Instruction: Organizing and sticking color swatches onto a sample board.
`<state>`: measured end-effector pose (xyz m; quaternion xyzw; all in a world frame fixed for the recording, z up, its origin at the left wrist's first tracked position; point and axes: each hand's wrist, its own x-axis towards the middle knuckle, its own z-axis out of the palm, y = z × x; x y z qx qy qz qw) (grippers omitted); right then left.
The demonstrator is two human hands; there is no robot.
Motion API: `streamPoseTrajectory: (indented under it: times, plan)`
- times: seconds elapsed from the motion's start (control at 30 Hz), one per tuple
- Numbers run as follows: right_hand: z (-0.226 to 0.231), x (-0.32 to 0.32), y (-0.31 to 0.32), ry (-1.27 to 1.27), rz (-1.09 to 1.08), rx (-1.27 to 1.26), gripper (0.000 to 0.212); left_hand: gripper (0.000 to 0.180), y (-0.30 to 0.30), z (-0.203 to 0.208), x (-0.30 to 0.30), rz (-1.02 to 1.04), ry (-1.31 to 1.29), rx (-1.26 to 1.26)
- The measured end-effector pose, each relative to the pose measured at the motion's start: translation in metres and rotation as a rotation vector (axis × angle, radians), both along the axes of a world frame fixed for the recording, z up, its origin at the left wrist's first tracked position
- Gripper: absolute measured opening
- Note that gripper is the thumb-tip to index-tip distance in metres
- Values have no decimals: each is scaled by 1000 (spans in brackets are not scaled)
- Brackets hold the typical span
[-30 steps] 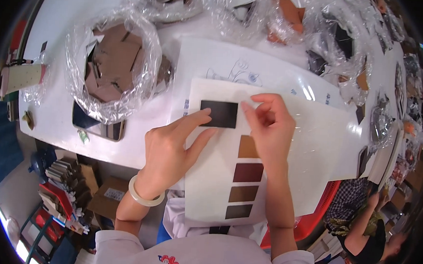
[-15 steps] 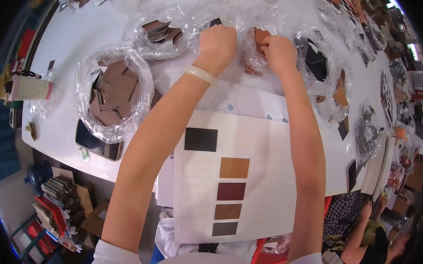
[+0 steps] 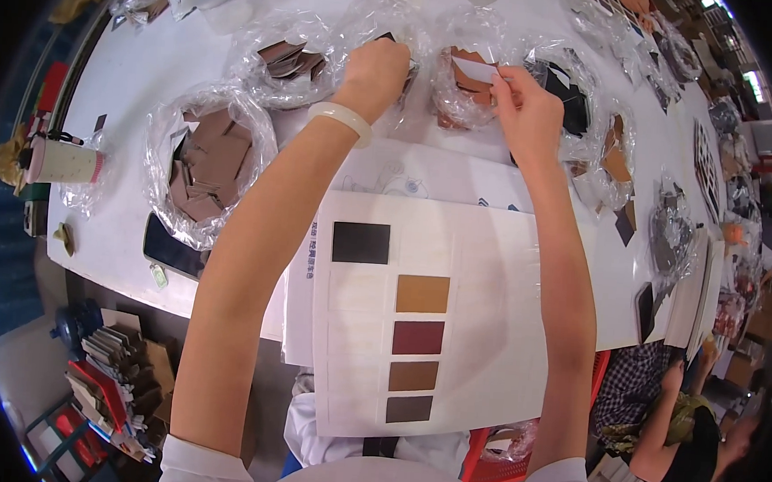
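Observation:
A small swatch [image 3: 474, 71], its pale back showing, is pinched between the thumb and fingers of my right hand [image 3: 530, 115]. It is held over a plastic bag of orange-brown swatches [image 3: 460, 92]. My left hand [image 3: 376, 75] is closed over the neighbouring clear bag [image 3: 419, 31], and a dark piece [image 3: 386, 37] shows just past its knuckles. Its fingertips are hidden, so what they grip cannot be told. Close to me, under my forearms, lies a white sample card [image 3: 486, 335] with a black swatch [image 3: 361, 243] and a column of ochre, maroon, brown and grey ones.
More open bags stand around: taupe swatches [image 3: 209, 164], dark brown ones [image 3: 291, 61], black ones [image 3: 567, 97] and tan ones [image 3: 618, 154]. A phone [image 3: 173, 247] and a cup [image 3: 66, 161] are on the left. Another person [image 3: 683, 436] sits at the right.
My right hand has drawn back slightly to the right, and the swatch in it now shows its pale side. My left hand has shifted a little left, still closed.

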<state>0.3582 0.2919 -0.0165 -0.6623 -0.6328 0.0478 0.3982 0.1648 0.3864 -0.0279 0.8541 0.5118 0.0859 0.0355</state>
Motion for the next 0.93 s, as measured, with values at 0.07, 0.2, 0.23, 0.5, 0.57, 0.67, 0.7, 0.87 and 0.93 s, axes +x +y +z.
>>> streamPoseTrajectory:
  times: [0.07,0.2,0.23,0.5,0.57,0.67,0.7,0.87,0.93]
  plan:
    - [4,-3,-14,123,28,23,16,15,0,-1,1,-9,30,13]
    - [18,-9,-48,121,45,-18,18,15,2,-6,-3,-28,34,46]
    - [19,-11,-57,121,45,-20,18,14,3,-7,-4,-6,34,65]
    - [13,-38,-130,638,-68,1,18,15,-3,3,-27,122,-563,45]
    - [14,-52,-149,745,-67,-52,16,17,-12,17,-35,178,-716,28]
    - [16,-72,-180,933,-74,-223,12,6,-57,66,-63,65,-878,-116]
    - [17,-81,-190,1018,-63,-329,12,8,-71,68,-80,6,-1065,-276]
    - [-5,-109,-230,1121,47,-591,12,15,-180,72,-146,-6,-1423,-500]
    - [-9,-125,-236,1093,94,-638,12,14,-213,40,-193,-50,-1340,-488]
